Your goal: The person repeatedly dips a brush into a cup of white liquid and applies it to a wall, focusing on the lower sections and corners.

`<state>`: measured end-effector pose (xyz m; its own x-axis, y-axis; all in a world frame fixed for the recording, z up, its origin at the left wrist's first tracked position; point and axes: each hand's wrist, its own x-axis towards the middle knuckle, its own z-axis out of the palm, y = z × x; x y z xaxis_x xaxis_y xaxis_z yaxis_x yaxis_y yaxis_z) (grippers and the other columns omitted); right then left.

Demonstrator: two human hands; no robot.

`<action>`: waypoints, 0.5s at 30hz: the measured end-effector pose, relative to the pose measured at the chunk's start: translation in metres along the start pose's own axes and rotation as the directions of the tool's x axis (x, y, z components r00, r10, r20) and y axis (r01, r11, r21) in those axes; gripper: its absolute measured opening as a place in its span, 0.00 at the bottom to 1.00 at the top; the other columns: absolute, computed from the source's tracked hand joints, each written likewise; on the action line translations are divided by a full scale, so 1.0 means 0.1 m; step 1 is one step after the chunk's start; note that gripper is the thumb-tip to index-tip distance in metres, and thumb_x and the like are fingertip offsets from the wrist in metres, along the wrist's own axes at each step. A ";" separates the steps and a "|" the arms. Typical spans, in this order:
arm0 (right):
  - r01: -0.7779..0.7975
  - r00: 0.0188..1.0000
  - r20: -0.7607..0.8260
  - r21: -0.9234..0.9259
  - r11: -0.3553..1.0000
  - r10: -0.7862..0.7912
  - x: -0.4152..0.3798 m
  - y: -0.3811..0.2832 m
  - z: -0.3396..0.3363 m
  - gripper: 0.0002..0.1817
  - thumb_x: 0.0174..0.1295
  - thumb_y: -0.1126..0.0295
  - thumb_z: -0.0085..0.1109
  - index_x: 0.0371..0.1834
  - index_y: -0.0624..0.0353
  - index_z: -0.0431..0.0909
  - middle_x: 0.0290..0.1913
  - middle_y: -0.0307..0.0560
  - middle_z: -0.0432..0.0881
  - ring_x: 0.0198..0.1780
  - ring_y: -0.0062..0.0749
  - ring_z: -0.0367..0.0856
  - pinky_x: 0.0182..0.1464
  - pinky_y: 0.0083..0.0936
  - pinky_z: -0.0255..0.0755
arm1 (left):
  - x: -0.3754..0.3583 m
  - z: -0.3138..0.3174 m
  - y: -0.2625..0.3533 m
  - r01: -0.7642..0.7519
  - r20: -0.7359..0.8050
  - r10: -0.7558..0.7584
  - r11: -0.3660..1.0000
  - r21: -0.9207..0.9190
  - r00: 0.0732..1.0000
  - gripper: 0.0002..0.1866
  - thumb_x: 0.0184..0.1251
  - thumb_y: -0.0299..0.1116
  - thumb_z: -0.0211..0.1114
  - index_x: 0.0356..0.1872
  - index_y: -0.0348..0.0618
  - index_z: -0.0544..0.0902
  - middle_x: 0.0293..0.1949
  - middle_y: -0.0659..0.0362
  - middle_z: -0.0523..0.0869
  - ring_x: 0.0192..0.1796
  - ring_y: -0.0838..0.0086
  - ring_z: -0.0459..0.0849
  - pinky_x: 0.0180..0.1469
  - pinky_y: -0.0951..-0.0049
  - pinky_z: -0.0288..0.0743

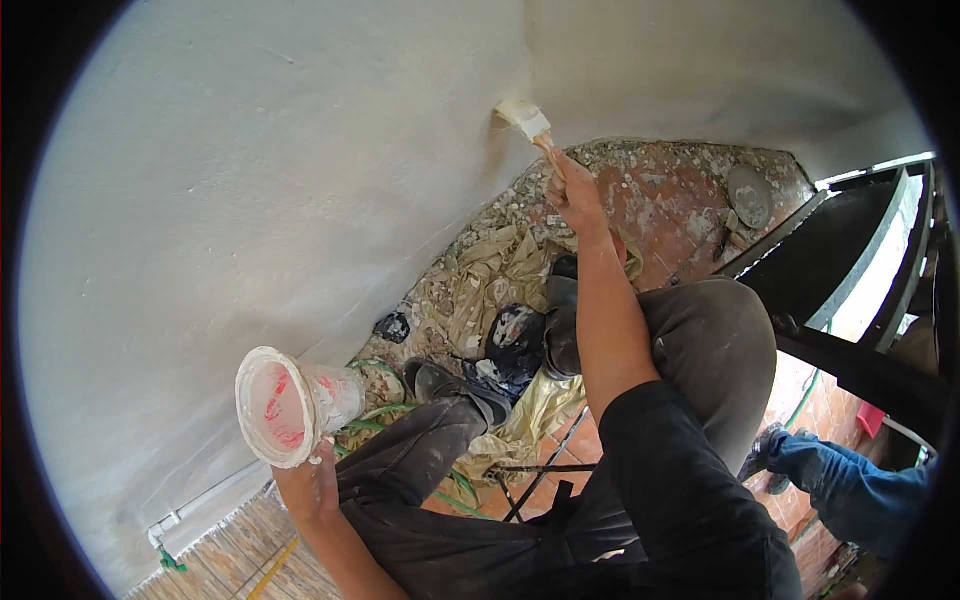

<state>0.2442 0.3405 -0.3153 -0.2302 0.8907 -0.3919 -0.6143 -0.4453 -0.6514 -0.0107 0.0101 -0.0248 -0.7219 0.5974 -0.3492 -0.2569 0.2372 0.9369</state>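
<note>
Right grip [572, 190] holds a brush [527, 120] against the wall [300, 150]; left grip [312, 478] holds a tilted cup [290, 405]. Paint could spill from it onto the trousers [420, 470] beside.

No writing, label, brand or number can be read anywhere in the head view. The paint-smeared plastic cup [290, 405] shows only red blotches under the white paint, too smeared to make out as letters. The paintbrush [528, 122] at the white wall [260, 180] carries no legible marking on its handle or ferrule.
</note>
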 end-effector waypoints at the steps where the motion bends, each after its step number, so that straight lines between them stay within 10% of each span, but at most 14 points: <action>1: -0.002 1.000 0.013 0.072 0.997 0.001 -0.01 0.03 0.03 0.16 0.67 0.56 0.58 0.40 0.60 0.77 0.16 0.27 0.53 0.17 0.14 0.51 0.19 0.18 0.50 | -0.02 0.02 0.02 -0.001 0.020 0.002 1.000 -0.013 1.000 0.34 0.46 0.21 0.70 0.59 0.40 0.69 0.49 0.60 0.77 0.45 0.75 0.77 0.44 0.76 0.73; 6: -0.053 0.985 0.172 0.293 0.955 0.002 0.06 0.06 0.09 0.17 0.66 0.54 0.58 0.40 0.59 0.80 0.15 0.28 0.56 0.17 0.13 0.53 0.20 0.16 0.50 | 0.00 -0.06 -0.02 -0.022 0.028 0.023 0.999 -0.035 0.999 0.34 0.46 0.21 0.70 0.59 0.39 0.69 0.49 0.60 0.77 0.45 0.75 0.78 0.45 0.76 0.74; 8: -0.012 1.000 0.017 -0.410 0.912 0.020 0.09 0.00 0.15 0.15 0.66 0.55 0.59 0.38 0.57 0.81 0.15 0.26 0.57 0.16 0.13 0.52 0.19 0.17 0.48 | 0.00 -0.08 -0.02 -0.017 0.006 0.017 1.000 0.023 1.000 0.35 0.45 0.22 0.72 0.60 0.39 0.69 0.50 0.59 0.77 0.46 0.75 0.78 0.46 0.75 0.74; 15: -0.067 0.980 -0.195 -0.551 0.832 -0.050 0.10 0.25 -0.01 0.18 0.62 0.52 0.63 0.37 0.56 0.85 0.16 0.26 0.61 0.16 0.11 0.56 0.19 0.18 0.50 | 0.02 -0.14 -0.03 0.010 0.084 -0.009 1.000 -0.012 0.996 0.36 0.45 0.22 0.73 0.60 0.37 0.68 0.51 0.58 0.77 0.48 0.74 0.77 0.49 0.71 0.74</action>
<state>0.2272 0.3383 -0.3365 -0.0474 0.8773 -0.4776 -0.0792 -0.4800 -0.8737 -0.0201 0.0002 -0.0281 -0.6627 0.6578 -0.3579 -0.2721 0.2338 0.9334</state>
